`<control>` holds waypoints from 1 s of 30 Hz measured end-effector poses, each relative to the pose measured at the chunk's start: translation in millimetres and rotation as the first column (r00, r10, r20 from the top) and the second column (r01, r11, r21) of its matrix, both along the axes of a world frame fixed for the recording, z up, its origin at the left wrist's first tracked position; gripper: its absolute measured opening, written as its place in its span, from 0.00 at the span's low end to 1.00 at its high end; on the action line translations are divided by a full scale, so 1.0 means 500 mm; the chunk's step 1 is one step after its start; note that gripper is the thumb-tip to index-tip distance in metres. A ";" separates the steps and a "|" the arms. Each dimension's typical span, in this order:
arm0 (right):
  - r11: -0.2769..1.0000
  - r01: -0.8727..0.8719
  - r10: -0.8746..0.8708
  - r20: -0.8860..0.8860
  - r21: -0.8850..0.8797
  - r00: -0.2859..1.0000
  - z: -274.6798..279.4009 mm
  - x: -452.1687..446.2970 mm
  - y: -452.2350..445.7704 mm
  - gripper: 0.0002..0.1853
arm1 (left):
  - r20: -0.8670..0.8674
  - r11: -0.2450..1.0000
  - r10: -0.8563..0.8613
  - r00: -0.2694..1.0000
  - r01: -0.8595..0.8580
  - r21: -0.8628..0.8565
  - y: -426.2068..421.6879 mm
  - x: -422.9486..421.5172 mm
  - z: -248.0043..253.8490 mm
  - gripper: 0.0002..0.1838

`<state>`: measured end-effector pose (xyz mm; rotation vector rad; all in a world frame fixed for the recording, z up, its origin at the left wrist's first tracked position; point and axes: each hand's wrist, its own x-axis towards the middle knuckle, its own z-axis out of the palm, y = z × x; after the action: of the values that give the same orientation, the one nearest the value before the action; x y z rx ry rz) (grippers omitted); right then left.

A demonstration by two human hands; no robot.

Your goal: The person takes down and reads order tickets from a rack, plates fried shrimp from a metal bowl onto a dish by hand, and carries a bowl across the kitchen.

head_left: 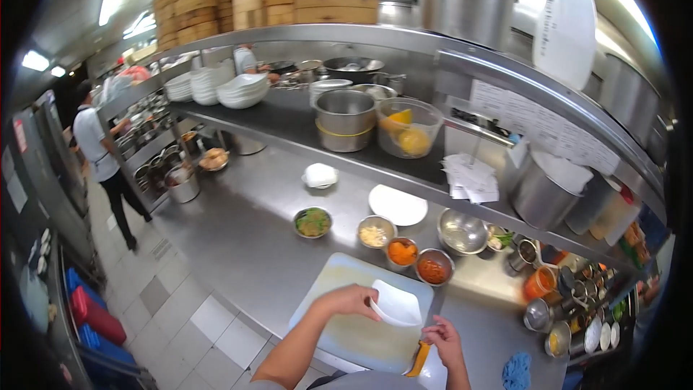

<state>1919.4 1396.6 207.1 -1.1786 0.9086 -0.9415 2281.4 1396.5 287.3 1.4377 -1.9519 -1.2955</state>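
My left hand grips the left rim of a white bowl, which is tilted above the pale cutting board. My right hand is just right of the bowl, apart from it, with its fingers partly spread and nothing visible in them. Below that hand, a yellow-handled knife lies at the board's right edge. Behind the board are metal bowls of chopped greens, pale chopped food, orange food and red food. A white plate lies behind them.
A shelf crosses above the counter's back, bearing white bowls, a metal pot and a clear tub. A blue scrubber lies at the right front. Another person stands at far left.
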 end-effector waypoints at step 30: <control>0.937 0.313 -0.269 -0.248 0.156 0.930 -0.067 -0.115 0.076 0.16 | 0.064 0.069 0.998 0.027 -0.412 -0.908 -0.445 1.176 0.571 0.49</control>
<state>1861.8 1434.5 173.8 -1.0107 1.3568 -0.9437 2869.5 1174.1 573.0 2.1945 -1.0132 0.7666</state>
